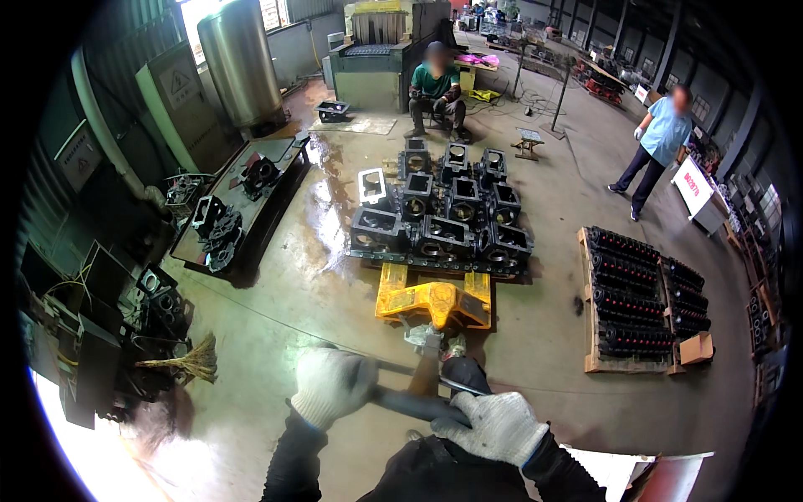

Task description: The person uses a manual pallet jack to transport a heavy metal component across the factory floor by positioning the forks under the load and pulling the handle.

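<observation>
Both my hands wear white knit gloves and grip the dark loop handle [411,405] of a yellow pallet jack [435,303]. My left hand [333,386] is closed round the handle's left end. On its right end lies my right hand [493,427], with the fingers wrapped over the bar. The handle's shaft runs forward and down to the jack's body. Beyond it, the jack's forks reach under a dark pallet [435,263] carrying several black, box-shaped metal castings [445,237] with square openings. One casting [372,186] at the left has a bright, pale top rim.
A low metal bench [276,180] with castings stands left, near a straw broom [192,360]. At right, a wooden pallet [590,356] holds rows of black parts. One person [437,88] sits beyond the load; another person [665,138] stands at right. Wet patches mark the floor.
</observation>
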`<state>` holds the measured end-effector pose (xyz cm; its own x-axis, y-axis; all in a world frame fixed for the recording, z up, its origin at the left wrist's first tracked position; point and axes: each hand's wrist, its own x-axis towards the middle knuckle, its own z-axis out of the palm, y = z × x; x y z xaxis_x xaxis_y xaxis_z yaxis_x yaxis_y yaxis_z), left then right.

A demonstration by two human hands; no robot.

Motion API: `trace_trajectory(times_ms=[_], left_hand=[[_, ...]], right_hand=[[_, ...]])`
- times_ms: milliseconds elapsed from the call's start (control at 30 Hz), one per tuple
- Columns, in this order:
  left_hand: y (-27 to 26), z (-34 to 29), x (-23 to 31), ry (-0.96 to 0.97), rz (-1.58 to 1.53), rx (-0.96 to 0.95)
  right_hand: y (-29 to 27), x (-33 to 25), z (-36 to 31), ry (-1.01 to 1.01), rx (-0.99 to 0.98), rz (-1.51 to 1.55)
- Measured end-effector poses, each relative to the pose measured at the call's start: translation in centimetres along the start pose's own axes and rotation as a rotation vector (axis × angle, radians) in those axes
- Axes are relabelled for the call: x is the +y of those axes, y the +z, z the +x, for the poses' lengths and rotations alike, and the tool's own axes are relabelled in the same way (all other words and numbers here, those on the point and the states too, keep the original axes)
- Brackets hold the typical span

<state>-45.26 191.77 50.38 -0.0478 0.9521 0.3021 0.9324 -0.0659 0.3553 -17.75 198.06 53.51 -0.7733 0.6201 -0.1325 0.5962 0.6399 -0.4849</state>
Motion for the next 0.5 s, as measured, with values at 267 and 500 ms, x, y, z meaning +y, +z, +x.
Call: trace_trajectory(times_ms=[267, 500], left_hand=[[0.7, -0.7, -0.1, -0.016, 0.140, -0.089], [0.6, -0.7, 1.0, -0.106, 0.046, -0.058]], right_hand=[[0.8, 0.3, -0.4, -0.009, 0.017, 0.009], [0.3, 0.1, -0.9, 0.000, 0.083, -0.040]])
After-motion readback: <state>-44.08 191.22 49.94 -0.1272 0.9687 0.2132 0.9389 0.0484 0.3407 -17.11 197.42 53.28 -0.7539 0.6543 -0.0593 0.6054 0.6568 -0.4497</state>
